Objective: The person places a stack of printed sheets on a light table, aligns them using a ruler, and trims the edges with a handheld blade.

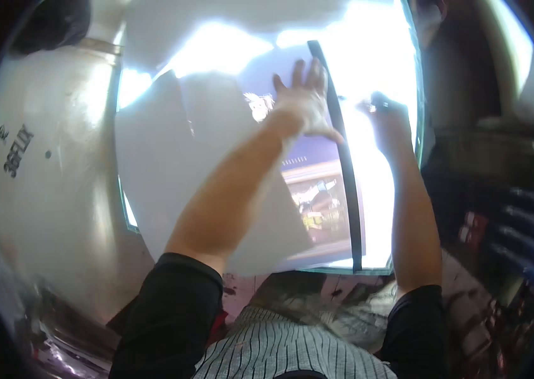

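Note:
My left hand (305,101) lies with fingers spread on a purple printed sheet (320,150), its thumb and fingertips touching a long, flat black strip (348,189). The strip runs from the far side to the near edge of a bright glass tabletop (377,243), along the right part of the print. A plain pale sheet (159,151) covers the left of the print, below my left forearm. Right of the strip, my right hand (388,117) is closed around something small and dark; glare and blur hide what it is.
A pale panel (58,126) with dark lettering stands left of the glass. A dark rounded object (52,25) is at the far left. Several blue items (526,234) are stacked at the right. Strong light glares on the glass.

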The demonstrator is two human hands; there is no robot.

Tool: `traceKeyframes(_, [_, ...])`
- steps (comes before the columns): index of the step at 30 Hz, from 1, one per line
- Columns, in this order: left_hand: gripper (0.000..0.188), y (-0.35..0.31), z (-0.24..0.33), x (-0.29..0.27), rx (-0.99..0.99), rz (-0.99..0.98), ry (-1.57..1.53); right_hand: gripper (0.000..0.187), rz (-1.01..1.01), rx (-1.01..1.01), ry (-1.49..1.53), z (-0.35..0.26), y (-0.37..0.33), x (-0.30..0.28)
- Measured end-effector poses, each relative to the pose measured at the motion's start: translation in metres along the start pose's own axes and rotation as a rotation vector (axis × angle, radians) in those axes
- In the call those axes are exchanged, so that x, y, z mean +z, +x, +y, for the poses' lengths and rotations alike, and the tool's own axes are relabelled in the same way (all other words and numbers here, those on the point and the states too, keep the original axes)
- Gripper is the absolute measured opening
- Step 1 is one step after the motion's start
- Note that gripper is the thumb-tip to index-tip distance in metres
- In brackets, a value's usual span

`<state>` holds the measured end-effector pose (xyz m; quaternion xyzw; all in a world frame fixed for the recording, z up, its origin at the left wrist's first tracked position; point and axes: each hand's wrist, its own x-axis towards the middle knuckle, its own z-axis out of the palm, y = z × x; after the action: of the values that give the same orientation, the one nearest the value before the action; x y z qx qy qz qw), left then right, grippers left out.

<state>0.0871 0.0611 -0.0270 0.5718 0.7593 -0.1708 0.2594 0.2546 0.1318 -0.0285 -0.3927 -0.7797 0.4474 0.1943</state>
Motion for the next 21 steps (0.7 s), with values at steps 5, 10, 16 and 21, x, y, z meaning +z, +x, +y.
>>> traceKeyframes(5, [0.156,-0.003,-0.018,0.006,-0.047,0.083,0.014,0.014,-0.054,0.025,-0.135,0.005,-0.191,-0.038])
traceKeyframes(10, [0.155,0.006,-0.003,0.012,-0.018,0.144,0.024,0.016,-0.055,0.45,-0.072,-0.015,-0.334,-0.087])
traceKeyframes(16, [0.126,-0.03,-0.037,0.058,-0.037,0.528,-0.298,0.031,0.172,0.385,-0.209,0.002,-0.343,-0.013])
traceKeyframes(21, [0.099,-0.152,-0.084,0.16,-0.553,0.588,-0.149,0.045,0.165,0.354,-0.365,0.014,-0.342,0.021])
